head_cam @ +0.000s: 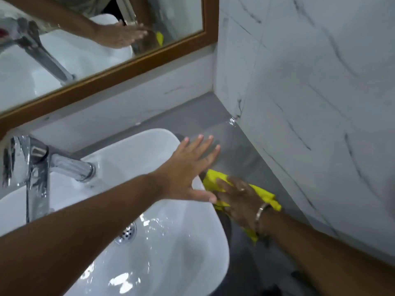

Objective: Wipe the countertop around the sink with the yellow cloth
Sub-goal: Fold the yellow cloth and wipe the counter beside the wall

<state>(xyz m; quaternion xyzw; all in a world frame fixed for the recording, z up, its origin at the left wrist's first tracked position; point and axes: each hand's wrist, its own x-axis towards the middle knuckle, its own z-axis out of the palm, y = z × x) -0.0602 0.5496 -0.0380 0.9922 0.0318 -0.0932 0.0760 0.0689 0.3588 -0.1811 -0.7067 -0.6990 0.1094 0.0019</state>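
The yellow cloth (264,194) lies flat on the grey countertop (239,150), just right of the white sink (149,248). My right hand (239,201) presses down on the cloth with its fingers spread over it; a metal bangle sits on that wrist. My left hand (192,167) reaches across the sink's right rim, palm down and fingers apart, holding nothing. Its thumb lies close to my right hand's fingers. Part of the cloth is hidden under my right hand.
A chrome tap (34,165) stands at the sink's left. A wood-framed mirror (102,39) hangs on the back wall. A white marble-pattern wall (320,103) borders the counter on the right. Water glistens in the basin around the drain (127,231).
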